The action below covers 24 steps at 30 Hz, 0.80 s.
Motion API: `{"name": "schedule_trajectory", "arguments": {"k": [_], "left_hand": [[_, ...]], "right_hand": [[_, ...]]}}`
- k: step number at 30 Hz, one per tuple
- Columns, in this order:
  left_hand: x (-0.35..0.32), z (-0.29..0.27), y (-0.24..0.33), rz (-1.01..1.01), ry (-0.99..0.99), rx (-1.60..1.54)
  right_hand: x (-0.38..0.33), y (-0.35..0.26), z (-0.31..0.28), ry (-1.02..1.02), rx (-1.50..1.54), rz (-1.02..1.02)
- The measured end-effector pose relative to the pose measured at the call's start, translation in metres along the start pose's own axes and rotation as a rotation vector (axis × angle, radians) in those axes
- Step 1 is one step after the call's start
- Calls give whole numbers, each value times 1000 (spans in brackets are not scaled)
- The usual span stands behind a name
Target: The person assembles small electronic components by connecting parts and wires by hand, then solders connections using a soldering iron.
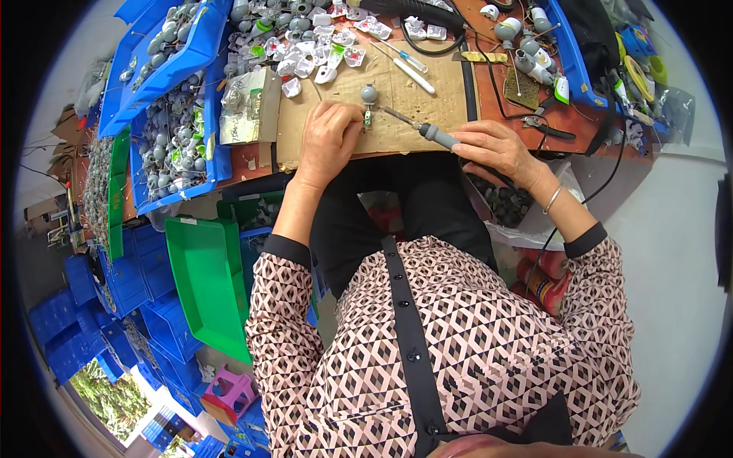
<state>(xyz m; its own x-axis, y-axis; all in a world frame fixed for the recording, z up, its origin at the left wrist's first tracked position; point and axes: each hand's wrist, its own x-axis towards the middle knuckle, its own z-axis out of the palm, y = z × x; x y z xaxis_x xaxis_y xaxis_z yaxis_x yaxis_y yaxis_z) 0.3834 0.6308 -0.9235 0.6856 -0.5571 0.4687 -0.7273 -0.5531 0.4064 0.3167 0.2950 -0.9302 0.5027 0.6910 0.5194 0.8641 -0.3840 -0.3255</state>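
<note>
My right hand (500, 151) is wrapped round the grey handle of a soldering iron (437, 136). The iron's metal tip points left, close to a small part with a grey ball (369, 94) and a tiny green-and-white piece below it. This part lies on a brown cardboard sheet (313, 114). Just left of it, my left hand (328, 141) has its fingers pinched together. What those fingers hold is hidden, though a thin wire-like line shows above them. A white pen-like tool (414, 76) and a small screwdriver (405, 52) rest on the cardboard beyond the iron.
White plastic shells (305, 57) are heaped at the back. Blue bins of grey ball parts (172, 145) stand left, beside a small box (248, 107). Cutting pliers (546, 126), black cables and another blue bin (569, 46) lie right. A green tray (202, 282) sits below the table edge.
</note>
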Motion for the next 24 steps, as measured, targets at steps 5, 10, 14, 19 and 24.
{"name": "schedule_trajectory", "arguments": {"k": [5, 10, 14, 19, 24], "left_hand": [[-2, 0, 2, -24, 70, 22], [-3, 0, -2, 7, 45, 61], [-1, 1, -3, 62, 54, 61], [-1, 3, -1, 66, 56, 58], [-3, 2, -3, 59, 69, 57]], "right_hand": [[13, -18, 12, 195, 24, 105], [26, -27, 19, 223, 50, 154], [11, -21, 21, 89, -28, 186], [7, -18, 17, -2, -68, 146], [12, -17, 15, 93, -63, 117]]}}
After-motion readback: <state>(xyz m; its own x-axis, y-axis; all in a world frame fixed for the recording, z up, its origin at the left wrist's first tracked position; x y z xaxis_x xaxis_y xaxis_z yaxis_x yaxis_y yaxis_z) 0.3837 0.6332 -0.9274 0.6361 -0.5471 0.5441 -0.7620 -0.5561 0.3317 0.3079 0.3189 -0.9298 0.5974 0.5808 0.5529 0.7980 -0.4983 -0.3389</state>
